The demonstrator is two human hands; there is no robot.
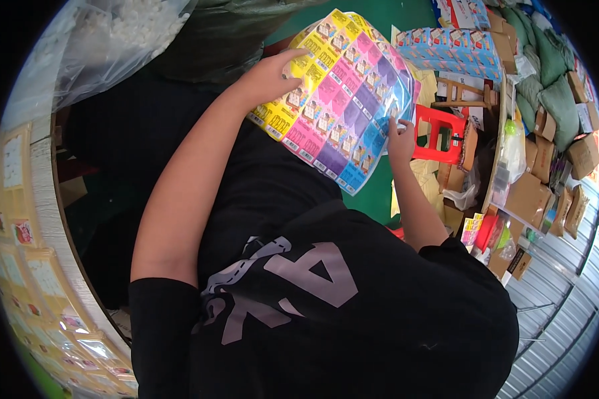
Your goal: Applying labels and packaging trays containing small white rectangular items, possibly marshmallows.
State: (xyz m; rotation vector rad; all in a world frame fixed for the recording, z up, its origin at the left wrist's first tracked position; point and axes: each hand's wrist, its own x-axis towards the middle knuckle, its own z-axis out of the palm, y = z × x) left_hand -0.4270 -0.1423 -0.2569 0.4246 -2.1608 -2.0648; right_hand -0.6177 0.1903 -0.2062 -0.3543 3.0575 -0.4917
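A wide, glossy sheet of printed labels [343, 100], with bands of yellow, pink, purple and blue, is held up in front of my body. It looks like it may be more than one sheet; the layers at its far edge are hard to tell apart. My left hand [269, 80] grips its left, yellow edge, thumb and fingers lying over the printed face. At the opposite, blue edge, my right hand [400, 138] pinches the sheet between thumb and fingers. The sheet bows slightly and catches light near the right hand.
A red plastic stool [439, 133] stands just beyond my right hand, near a wooden chair [460, 93]. Light-blue printed boxes [449, 50] are stacked behind. A clear bag of white pieces [130, 33] is at far left. Cardboard boxes [532, 199] and green sacks [558, 110] crowd the right.
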